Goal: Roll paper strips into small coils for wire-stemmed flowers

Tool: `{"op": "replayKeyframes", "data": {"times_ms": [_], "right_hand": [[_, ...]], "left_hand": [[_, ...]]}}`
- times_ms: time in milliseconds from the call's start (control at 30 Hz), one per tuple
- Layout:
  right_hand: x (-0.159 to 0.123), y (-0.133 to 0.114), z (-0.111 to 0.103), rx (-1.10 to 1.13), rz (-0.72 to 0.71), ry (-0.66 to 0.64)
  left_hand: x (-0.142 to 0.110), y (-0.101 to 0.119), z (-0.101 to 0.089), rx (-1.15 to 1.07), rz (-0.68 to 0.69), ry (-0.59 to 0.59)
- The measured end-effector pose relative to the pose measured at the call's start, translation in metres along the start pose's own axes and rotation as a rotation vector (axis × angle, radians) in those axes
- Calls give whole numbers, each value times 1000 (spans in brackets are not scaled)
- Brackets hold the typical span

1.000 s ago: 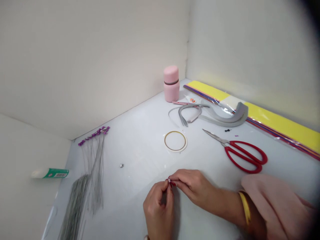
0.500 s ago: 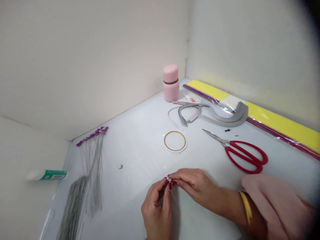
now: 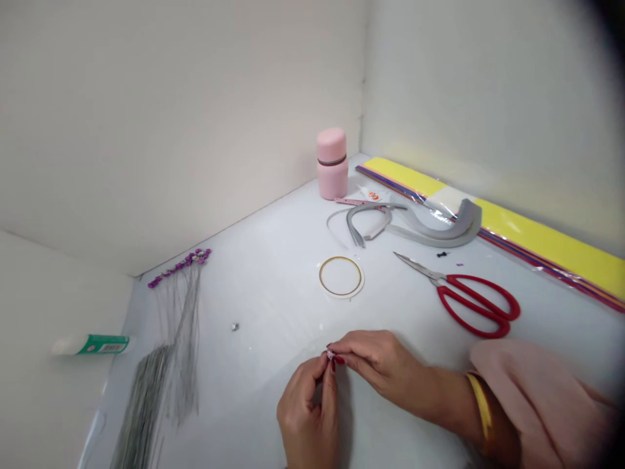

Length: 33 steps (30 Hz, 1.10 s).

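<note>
left hand [image 3: 307, 412] and right hand [image 3: 378, 361] held together, both pinched on tiny silvery piece [image 3: 331, 355]; red-handled scissors [image 3: 473, 312] lying well apart.

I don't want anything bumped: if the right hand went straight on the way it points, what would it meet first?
The right hand would first meet the tiny sparkly piece pinched against the left hand, though depth is unclear from this view.

Our left hand [image 3: 307, 417], right hand [image 3: 378, 361] pinching a small beaded piece [image 3: 331, 354] up front, scissors [image 3: 473, 305] to the right, ring [image 3: 340, 276] behind, paper strips [image 3: 430, 228] beyond, beaded wires [image 3: 180, 273] left
</note>
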State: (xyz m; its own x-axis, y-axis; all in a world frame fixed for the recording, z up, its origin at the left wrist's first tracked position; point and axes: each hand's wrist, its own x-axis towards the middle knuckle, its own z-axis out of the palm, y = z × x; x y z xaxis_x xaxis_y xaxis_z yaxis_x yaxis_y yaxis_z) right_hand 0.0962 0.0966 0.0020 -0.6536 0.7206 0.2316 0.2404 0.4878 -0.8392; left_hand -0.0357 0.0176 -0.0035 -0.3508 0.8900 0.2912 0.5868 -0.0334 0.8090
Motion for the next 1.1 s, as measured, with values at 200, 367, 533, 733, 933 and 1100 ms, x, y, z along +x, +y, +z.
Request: {"op": "replayKeyframes", "data": {"times_ms": [200, 367, 533, 733, 933, 1100], "right_hand": [[0, 1, -2, -19, -20, -67], [-1, 2, -2, -17, 3, -65], [0, 0, -3, -11, -16, -67], [0, -3, -4, -78, -75, -71], [-4, -7, 1, -243, -141, -125], [0, -7, 5, -6, 61, -47]], "left_hand": [[3, -2, -4, -67, -65, -82], [5, -2, -3, -186, -181, -114], [2, 1, 1, -123, -159, 8], [0, -2, -1, 110, 67, -9], [-1, -3, 3, 213, 54, 23], [3, 1, 1, 73, -24, -53]]}}
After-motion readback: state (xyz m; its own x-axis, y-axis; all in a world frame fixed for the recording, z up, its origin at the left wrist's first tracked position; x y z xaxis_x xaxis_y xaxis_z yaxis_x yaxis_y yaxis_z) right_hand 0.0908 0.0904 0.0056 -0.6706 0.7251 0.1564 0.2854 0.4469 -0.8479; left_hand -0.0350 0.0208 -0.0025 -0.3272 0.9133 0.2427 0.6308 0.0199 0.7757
